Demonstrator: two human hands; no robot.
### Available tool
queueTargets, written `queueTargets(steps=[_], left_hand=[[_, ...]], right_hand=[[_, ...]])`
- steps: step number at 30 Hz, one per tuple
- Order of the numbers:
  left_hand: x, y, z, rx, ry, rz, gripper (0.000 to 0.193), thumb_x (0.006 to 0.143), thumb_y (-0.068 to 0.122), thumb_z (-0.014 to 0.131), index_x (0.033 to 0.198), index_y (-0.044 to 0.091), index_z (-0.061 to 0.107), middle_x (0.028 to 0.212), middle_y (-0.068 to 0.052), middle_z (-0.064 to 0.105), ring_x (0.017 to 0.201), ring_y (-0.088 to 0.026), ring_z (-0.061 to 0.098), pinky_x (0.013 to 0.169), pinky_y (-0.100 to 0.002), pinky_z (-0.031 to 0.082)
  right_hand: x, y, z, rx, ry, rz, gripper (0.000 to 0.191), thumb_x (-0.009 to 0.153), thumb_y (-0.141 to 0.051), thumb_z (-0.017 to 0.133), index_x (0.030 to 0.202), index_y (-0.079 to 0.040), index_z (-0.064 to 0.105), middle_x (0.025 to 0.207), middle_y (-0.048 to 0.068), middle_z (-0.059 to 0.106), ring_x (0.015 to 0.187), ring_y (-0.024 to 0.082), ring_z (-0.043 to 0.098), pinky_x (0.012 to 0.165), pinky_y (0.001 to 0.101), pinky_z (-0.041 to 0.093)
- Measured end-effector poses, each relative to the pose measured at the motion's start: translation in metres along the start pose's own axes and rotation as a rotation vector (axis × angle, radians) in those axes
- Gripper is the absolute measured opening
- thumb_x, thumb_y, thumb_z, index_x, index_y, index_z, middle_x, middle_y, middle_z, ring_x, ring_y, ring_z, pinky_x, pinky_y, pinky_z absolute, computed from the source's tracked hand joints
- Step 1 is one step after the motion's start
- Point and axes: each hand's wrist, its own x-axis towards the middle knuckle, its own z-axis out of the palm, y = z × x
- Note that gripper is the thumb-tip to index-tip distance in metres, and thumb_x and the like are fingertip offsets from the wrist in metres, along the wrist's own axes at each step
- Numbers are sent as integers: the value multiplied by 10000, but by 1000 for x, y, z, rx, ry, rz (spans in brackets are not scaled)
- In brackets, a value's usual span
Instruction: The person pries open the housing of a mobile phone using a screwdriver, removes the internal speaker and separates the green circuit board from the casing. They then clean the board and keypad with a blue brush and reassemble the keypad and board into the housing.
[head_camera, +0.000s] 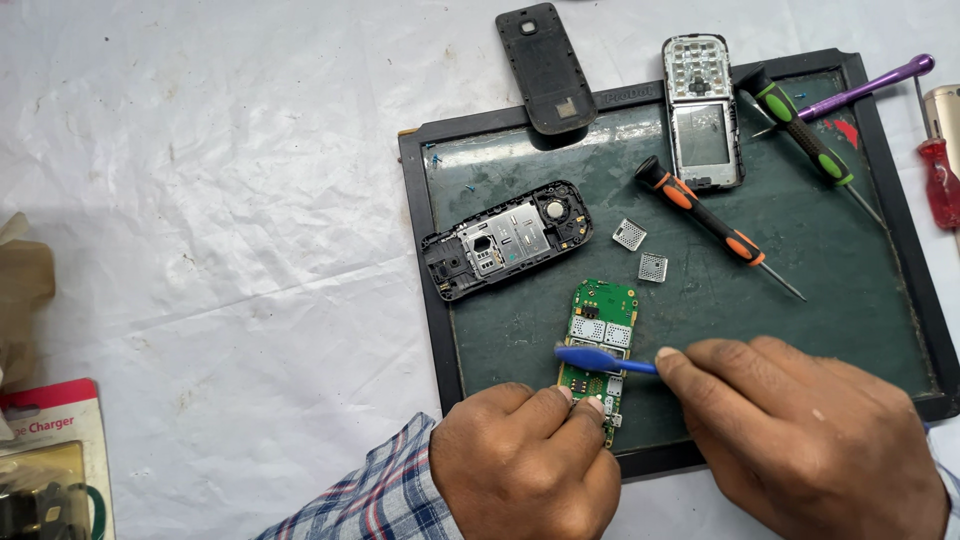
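Note:
A green phone circuit board lies on the dark work mat. My left hand pinches the board's near end with its fingertips. My right hand holds a blue tool, perhaps a brush, whose tip lies across the board's middle. A black phone middle frame rests on the mat's left edge. Two small metal shield covers sit beside the board's far end.
A clear keypad front frame, an orange-and-black screwdriver and a green-and-black screwdriver lie on the mat. A black back cover, a purple tool, a red screwdriver and a packaged charger lie around it.

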Motion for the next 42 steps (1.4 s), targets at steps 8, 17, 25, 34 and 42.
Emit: queueTargets(steps=[8,17,25,34,42], left_hand=[[6,0,-4,-44,38,-30,148,654,126,683,625,17,588,781,-194,668,678,-223,670,512,-332,506],[13,-12,-26,-246,-83,-346,629,682,231,861,1200,14,578,1229,-170,622,1068,-298,616,851,-433,474],[14,-22,-24,-331,-157,-487,1104,629,411,927,1496,-4,384,1386,-161,590,1060,-295,586,899,-449,440],[11,-25,-21,-298,-136,-468,1109,612,459,924,1479,9,398,1412,-162,581,1079,-309,584,902,-448,444],[11,-26,-21,-315,-147,-468,1120,615,480,918,1483,9,391,1394,-159,584,1043,-298,581,877,-448,444]], right_hand=[[-3,9,-8,23,-13,-5,290,770,-96,783,1059,-91,770,960,28,740,765,173,712,575,321,530],[-17,10,-7,85,-59,13,307,794,-87,771,1101,-82,769,962,49,747,759,141,716,597,297,546],[-20,-1,-1,69,-88,-18,321,767,-126,783,1085,-87,772,960,29,745,723,140,693,559,318,519],[-9,5,-6,51,-60,-23,294,785,-107,780,1078,-93,772,945,28,743,745,151,711,577,319,535],[-16,-2,-1,76,-89,-28,302,775,-115,777,1075,-84,761,960,21,743,728,152,690,575,327,524]])
